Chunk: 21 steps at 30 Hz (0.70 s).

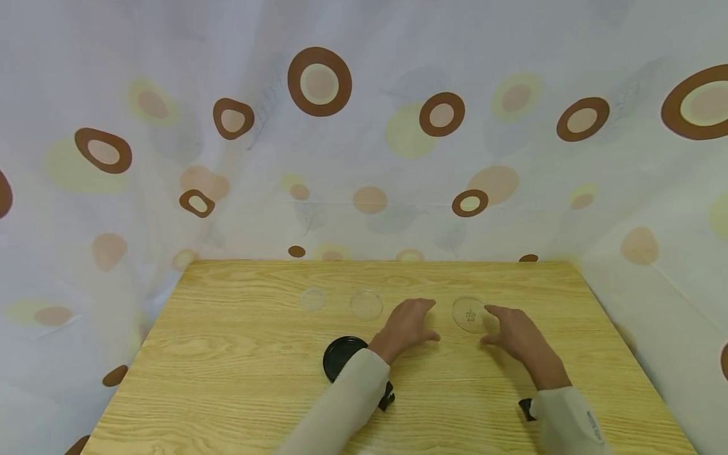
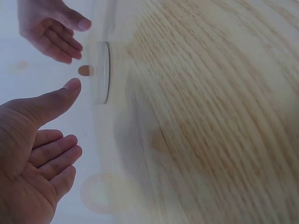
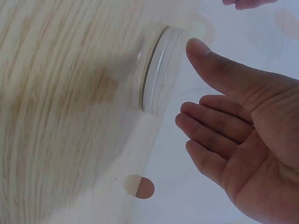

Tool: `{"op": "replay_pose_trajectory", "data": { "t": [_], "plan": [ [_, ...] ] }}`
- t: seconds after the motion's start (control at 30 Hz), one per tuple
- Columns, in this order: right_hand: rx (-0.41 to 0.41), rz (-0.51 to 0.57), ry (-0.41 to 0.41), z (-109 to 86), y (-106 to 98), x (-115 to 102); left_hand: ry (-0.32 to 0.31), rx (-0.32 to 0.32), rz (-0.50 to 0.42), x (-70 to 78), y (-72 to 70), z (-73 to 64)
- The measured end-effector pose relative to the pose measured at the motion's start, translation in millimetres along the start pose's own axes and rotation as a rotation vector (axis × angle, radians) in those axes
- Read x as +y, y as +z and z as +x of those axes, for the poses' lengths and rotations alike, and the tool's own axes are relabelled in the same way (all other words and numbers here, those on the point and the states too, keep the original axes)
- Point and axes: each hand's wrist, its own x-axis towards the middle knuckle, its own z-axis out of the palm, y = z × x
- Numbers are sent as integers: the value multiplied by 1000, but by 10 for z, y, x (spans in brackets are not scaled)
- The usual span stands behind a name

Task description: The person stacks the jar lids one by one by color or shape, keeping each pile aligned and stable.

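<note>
A large clear round petri dish [image 1: 469,315] with small printed marks lies on the wooden table at right of centre. My right hand [image 1: 514,332] is at its right edge, fingers and thumb apart and holding nothing. To the dish's left is my left hand [image 1: 405,325], relaxed and with nothing in it. The right wrist view shows the dish [image 3: 160,70] edge-on, low-walled and flat, beyond the right thumb and fingers. Both palms appear in the left wrist view, the left hand [image 2: 39,158] nearer, with the dish [image 2: 103,72] past them.
Two smaller clear round dishes lie further left, a medium one [image 1: 366,305] and a small one [image 1: 312,299]. A black round dish [image 1: 341,354] is partly hidden under my left sleeve. A patterned white curtain [image 1: 364,158] stands behind and beside the table [image 1: 227,379].
</note>
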Motion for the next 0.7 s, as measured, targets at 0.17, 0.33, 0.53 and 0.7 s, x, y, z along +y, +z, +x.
{"op": "replay_pose_trajectory", "data": {
  "t": [0.17,0.33,0.53,0.7],
  "plan": [
    [-6,2,7,47,-33,51,-39,9,-18,-8,37,92],
    [-8,17,18,84,-45,120,-66,15,-51,-5,88,168],
    [-15,29,26,111,-42,182,-95,11,-55,2,142,232],
    [-12,27,28,145,-70,190,-89,30,-42,8,195,314]
  ]
}}
